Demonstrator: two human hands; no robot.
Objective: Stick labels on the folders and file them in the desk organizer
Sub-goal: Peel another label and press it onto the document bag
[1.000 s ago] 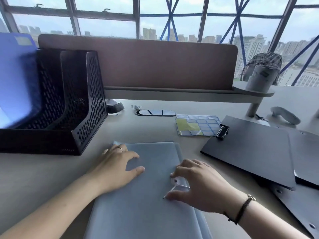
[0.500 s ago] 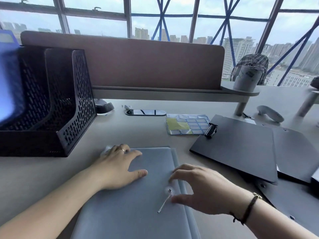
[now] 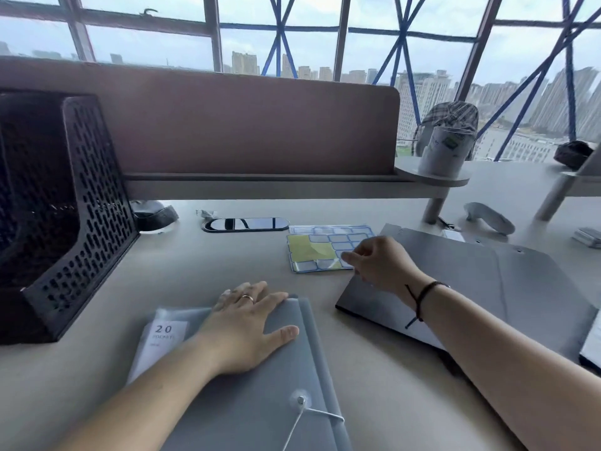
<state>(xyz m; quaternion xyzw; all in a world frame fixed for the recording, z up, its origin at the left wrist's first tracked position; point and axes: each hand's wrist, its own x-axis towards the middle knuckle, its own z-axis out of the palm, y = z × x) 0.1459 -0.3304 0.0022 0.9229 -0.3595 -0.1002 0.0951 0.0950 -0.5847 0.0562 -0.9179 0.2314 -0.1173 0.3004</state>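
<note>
A grey string-tie folder (image 3: pixel 260 402) lies flat on the desk in front of me, its button and cord (image 3: pixel 300 400) near the front. My left hand (image 3: pixel 247 330) rests flat on its upper part, fingers straight. My right hand (image 3: pixel 380 265) is stretched out to the label sheet (image 3: pixel 318 252), a sheet of blue-edged labels with a bare yellow patch. Its thumb and fingertips pinch a label at the sheet's right edge. The black mesh desk organizer (image 3: pixel 65 206) stands at the left.
Dark folders (image 3: pixel 487 288) lie stacked at the right, under my right forearm. A phone (image 3: pixel 245 224) lies behind the label sheet. A white cup (image 3: pixel 444 151) stands on the divider's shelf. A "20 pocket" paper insert (image 3: pixel 162 340) shows at the grey folder's left.
My right hand left the folder's string closure and reached forward to the label sheet. My left hand stayed on the folder. The view has shifted right.
</note>
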